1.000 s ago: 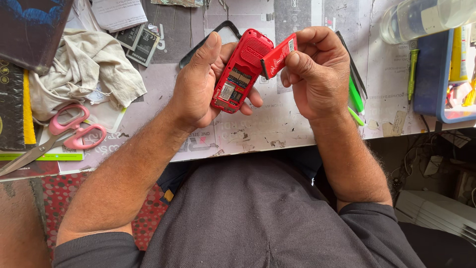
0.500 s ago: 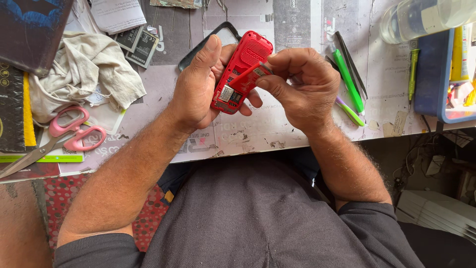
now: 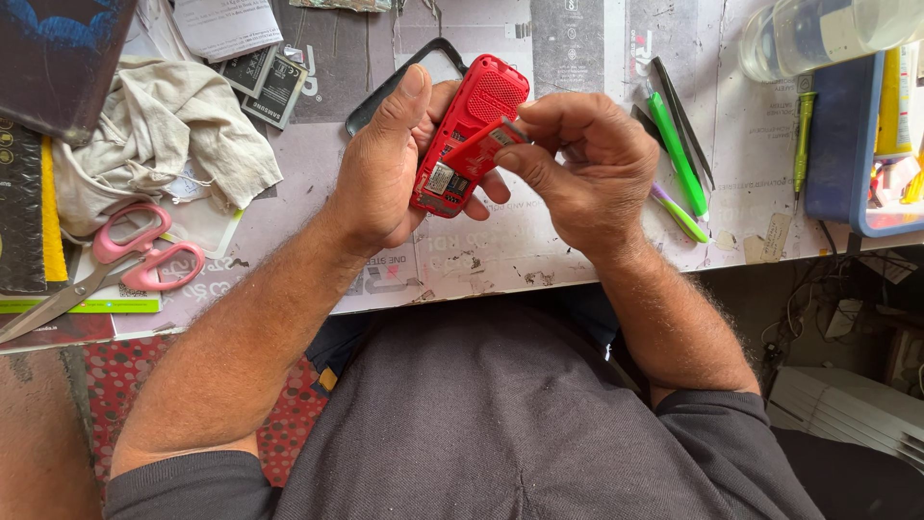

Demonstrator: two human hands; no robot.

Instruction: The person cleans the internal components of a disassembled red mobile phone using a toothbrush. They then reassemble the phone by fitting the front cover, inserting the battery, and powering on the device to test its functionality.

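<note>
My left hand (image 3: 390,164) grips a small red mobile phone (image 3: 481,101) from the left side, its open back facing up. My right hand (image 3: 582,164) pinches a flat red battery (image 3: 483,144) between thumb and fingers and holds it tilted against the phone's open back. Both hands hover just above the paper-covered workbench (image 3: 539,250) near its front edge. A dark phone cover (image 3: 380,96) lies flat on the bench under my left hand.
Pink-handled scissors (image 3: 115,260) and a crumpled beige cloth (image 3: 164,144) lie at the left, with two loose batteries (image 3: 265,82) behind. Green tools and tweezers (image 3: 679,154) sit right of my hands. A blue tray (image 3: 842,164) and clear bottle (image 3: 818,34) stand far right.
My right hand has brought the red battery from beside the phone down onto its open back, and now presses it in at a tilt. The left hand keeps the phone almost still.
</note>
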